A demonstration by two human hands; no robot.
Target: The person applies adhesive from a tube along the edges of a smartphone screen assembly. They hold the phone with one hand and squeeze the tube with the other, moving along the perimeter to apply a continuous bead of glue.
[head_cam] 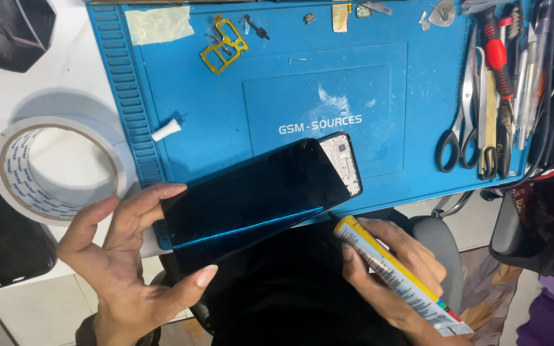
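Note:
My left hand (126,256) holds a black phone screen panel (251,195) by its near end, fingers spread along its edges. The panel lies slanted over a phone frame (344,160), whose far corner shows beyond it on the blue work mat (379,96). My right hand (392,275) grips a yellow glue tube (395,275) with its tip close to the panel's lower right edge.
A roll of white tape (56,170) lies left of the mat. Scissors (460,128), tweezers and a red-handled screwdriver (496,48) line the mat's right side. A yellow metal part (224,45), small screws and a white cap (165,130) lie on the mat. A dark object (11,29) sits top left.

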